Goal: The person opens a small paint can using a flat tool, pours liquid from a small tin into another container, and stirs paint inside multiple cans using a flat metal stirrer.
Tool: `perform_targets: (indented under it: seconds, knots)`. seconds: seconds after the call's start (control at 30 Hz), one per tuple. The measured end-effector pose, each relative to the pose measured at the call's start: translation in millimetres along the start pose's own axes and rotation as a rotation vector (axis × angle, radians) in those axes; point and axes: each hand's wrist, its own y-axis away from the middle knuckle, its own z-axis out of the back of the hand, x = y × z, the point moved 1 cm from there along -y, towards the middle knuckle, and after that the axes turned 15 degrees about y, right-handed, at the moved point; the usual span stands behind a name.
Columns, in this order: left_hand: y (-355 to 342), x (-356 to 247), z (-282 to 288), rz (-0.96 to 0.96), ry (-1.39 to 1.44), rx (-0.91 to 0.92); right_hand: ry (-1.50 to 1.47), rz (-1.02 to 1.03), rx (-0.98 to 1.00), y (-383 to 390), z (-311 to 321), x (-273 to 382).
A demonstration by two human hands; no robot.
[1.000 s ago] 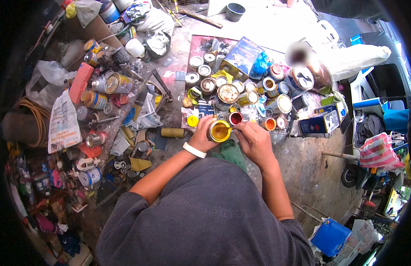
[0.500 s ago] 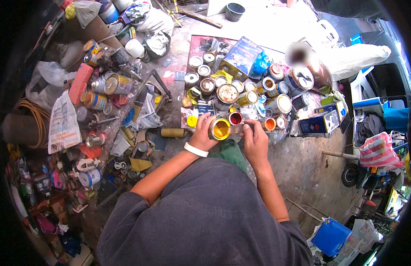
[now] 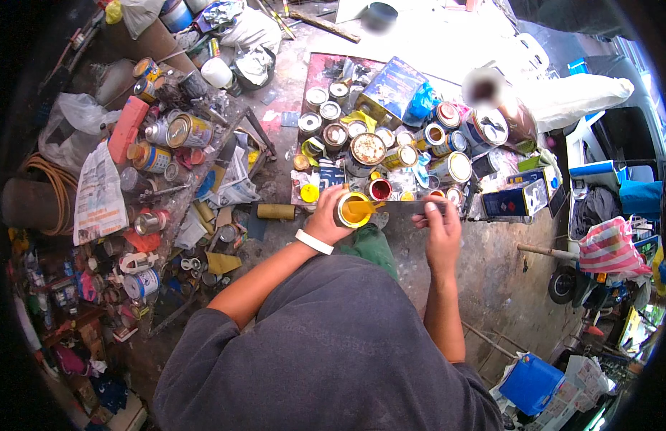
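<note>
My left hand [image 3: 328, 217], with a white band at its wrist, is wrapped round a small open can of yellow paint [image 3: 343, 219]. My right hand [image 3: 442, 228] grips one end of a flat, dark stirring stick [image 3: 405, 207]. The stick's other end is coated in yellow paint and lies over the can's mouth and rim. Just beyond stands an open can of dark red paint [image 3: 380, 189]. A can of orange paint [image 3: 437, 194] is partly hidden behind my right fingers. Left of the held can is a bright yellow round lid or can top [image 3: 309, 193].
Several paint cans crowd the low table, among them a rust-stained lidded can [image 3: 367, 149] and a large blue rectangular tin [image 3: 394, 90]. Cluttered shelving with cans and newspaper [image 3: 101, 197] stands left. A blue container [image 3: 532, 383] and a striped bag [image 3: 614, 244] are at right.
My right hand has moved right, drawing the stick partly out of the can, so its yellow-coated end now shows at the rim. My left hand keeps the can nearly in place.
</note>
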Motion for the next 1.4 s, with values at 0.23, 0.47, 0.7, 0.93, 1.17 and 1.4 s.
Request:
perform_targets:
  seconds: [0.23, 0.47, 0.7, 0.93, 1.17, 1.4]
  knots:
    - [9.7, 3.4, 1.3, -0.057, 0.015, 0.079, 0.574, 0.569, 0.215, 23.0, -25.6, 28.7]
    - [13.2, 1.8, 1.8, -0.053, 0.044, 0.126, 0.623, 0.721, 0.161, 22.4, -34.1, 24.9]
    - [14.6, 3.3, 2.1, -0.053, 0.051, 0.121, 0.663, 0.704, 0.167, 15.8, -29.1, 28.2]
    - [12.2, 4.1, 3.5, -0.048, 0.037, 0.114, 0.726, 0.695, 0.209, 10.8, -21.9, 31.4]
    - [5.9, -0.5, 5.0, -0.049, 0.054, 0.095, 0.692, 0.764, 0.282, 10.8, -21.4, 36.0]
    - [2.4, -0.1, 2.5, -0.090, -0.008, 0.033, 0.751, 0.669, 0.065, 6.3, -28.3, 34.7]
